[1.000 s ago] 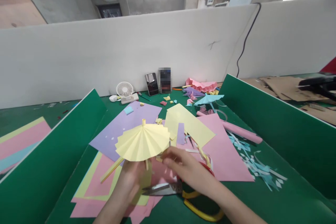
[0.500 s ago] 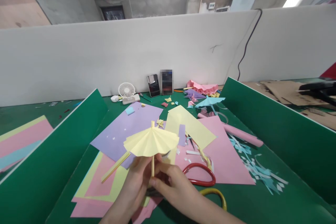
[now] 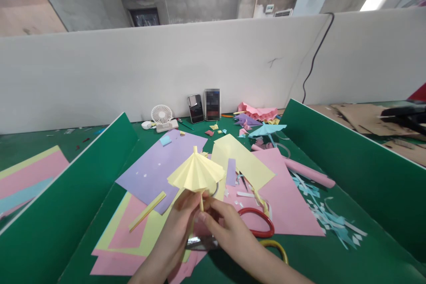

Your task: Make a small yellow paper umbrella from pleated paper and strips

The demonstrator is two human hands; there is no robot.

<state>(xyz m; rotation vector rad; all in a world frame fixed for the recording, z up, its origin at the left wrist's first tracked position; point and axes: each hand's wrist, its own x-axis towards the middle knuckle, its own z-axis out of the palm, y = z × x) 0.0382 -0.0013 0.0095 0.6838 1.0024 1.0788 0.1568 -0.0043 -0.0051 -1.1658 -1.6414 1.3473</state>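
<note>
A small yellow paper umbrella [image 3: 196, 171] with a pleated canopy stands upright above the desk. My left hand [image 3: 178, 230] and my right hand [image 3: 226, 230] both pinch its thin yellow stick just under the canopy, fingers closed. Beneath my hands lie scissors with a red handle loop [image 3: 258, 222] and a yellow one [image 3: 274, 246], blades partly hidden by my hands. A loose yellow paper stick [image 3: 147, 211] rests on the sheets to the left.
Purple [image 3: 156, 164], yellow [image 3: 238, 157] and pink [image 3: 286, 199] paper sheets cover the green desk. Green dividers [image 3: 66, 204] stand on both sides. At the back are a small white fan [image 3: 161, 114], a phone [image 3: 195, 108], a blue paper umbrella [image 3: 266, 129] and blue scraps [image 3: 329, 217].
The umbrella turned from tilted toward me to upright. My right hand left the canopy edge and moved down to the stick beside my left hand.
</note>
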